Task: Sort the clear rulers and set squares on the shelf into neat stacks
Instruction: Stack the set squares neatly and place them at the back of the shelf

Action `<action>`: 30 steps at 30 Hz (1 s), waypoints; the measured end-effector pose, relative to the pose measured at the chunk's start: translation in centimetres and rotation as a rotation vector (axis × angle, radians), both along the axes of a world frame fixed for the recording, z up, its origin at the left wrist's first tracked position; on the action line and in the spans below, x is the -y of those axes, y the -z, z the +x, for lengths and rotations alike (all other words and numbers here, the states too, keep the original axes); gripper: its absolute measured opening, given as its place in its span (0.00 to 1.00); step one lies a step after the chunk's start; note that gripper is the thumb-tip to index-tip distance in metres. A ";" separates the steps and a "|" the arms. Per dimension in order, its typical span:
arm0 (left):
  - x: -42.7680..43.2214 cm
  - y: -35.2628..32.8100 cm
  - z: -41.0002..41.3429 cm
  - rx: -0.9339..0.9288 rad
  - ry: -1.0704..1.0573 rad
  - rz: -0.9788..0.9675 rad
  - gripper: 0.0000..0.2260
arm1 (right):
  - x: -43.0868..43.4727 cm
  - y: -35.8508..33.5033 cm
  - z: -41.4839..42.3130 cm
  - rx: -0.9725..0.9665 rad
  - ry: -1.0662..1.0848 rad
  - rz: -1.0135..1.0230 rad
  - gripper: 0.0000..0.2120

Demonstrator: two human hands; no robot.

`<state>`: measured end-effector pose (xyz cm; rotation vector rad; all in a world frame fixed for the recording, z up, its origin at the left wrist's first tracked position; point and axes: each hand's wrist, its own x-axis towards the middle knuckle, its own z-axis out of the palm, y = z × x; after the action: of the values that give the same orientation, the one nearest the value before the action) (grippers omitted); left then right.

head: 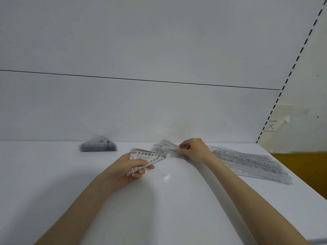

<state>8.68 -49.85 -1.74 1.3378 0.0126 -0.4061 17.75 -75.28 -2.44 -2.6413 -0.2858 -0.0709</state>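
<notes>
My left hand (131,167) grips a small bunch of clear set squares (147,157) with black numbers, held just above the white shelf (159,200). My right hand (192,149) pinches the right end of a clear piece (172,151) that lies over a low pile of clear set squares (164,145) near the back wall. A neat stack of triangular set squares (98,145) sits at the back left. A long, loosely spread stack of clear rulers (247,161) lies to the right, behind my right forearm.
The shelf's back wall (141,112) rises right behind the piles. A perforated white upright (276,103) closes the right side. The shelf's right edge (300,181) drops off onto a yellow-brown surface.
</notes>
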 end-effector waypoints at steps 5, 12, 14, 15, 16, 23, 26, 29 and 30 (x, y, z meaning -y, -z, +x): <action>-0.2 0.3 0.2 0.002 -0.009 -0.001 0.09 | 0.0 0.1 0.3 0.021 0.033 0.062 0.09; -0.2 0.4 0.3 -0.015 0.004 -0.019 0.10 | 0.1 0.5 0.7 0.012 0.063 0.192 0.09; -0.2 0.4 0.2 -0.016 0.008 -0.020 0.10 | 0.4 0.2 0.6 0.031 0.069 0.246 0.09; -0.2 0.3 0.2 -0.013 0.013 -0.019 0.10 | 0.5 0.0 0.6 0.054 0.073 0.265 0.08; -0.2 0.3 0.1 -0.011 0.019 -0.018 0.11 | 0.7 -0.2 0.4 0.080 0.078 0.283 0.07; -0.2 0.3 0.0 0.028 0.129 0.010 0.27 | -0.5 -2.8 -4.6 0.150 -0.204 0.528 0.05; 0.0 0.1 -0.4 0.040 0.164 -0.001 0.25 | -2.5 -2.1 -5.8 0.155 -0.308 0.409 0.10; 0.1 -0.1 -0.6 0.054 0.168 0.010 0.29 | -3.6 -1.3 -5.9 0.288 -0.393 0.241 0.14; 0.1 -0.1 -0.6 0.057 0.164 0.016 0.30 | -3.9 -1.0 -6.0 0.333 -0.427 0.206 0.15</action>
<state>8.06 -49.91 -1.63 1.3701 -0.1427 -0.5067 11.80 -71.39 -1.40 -2.3023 -0.8957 -0.3781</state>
